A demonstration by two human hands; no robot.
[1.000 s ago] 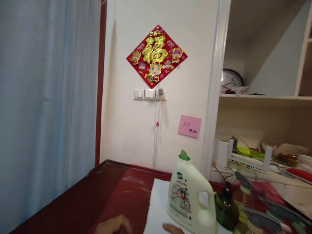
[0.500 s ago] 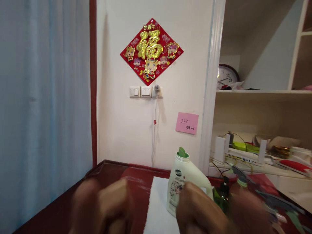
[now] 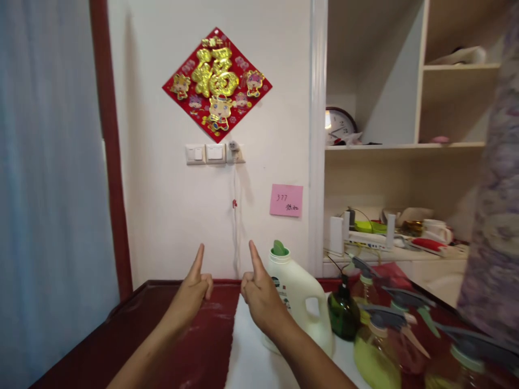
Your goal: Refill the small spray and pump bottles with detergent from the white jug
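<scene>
My left hand [image 3: 194, 287] is raised over the dark red table with its index finger stretched upward and the other fingers curled, holding nothing. My right hand [image 3: 259, 297] mirrors it, index finger pointing up, with nothing held. Just behind and to the right of my right hand stands a pale green detergent bottle [image 3: 302, 289] with a handle; a green piece sticks up from its uncapped neck. The right wrist and forearm hide part of its front. Under the bottle lies a white sheet [image 3: 249, 367].
Several spray bottles with grey trigger heads [image 3: 377, 346] and a dark green pump bottle [image 3: 344, 313] stand at the right. Behind is a wall with a pink note [image 3: 286, 200], switches and a plugged cord. A blue curtain [image 3: 48, 162] hangs left; shelves [image 3: 397, 147] are right.
My hands, large and blurred near the camera before, are now farther forward with index fingers raised. The view has turned right, so the wall and bottle sit farther left.
</scene>
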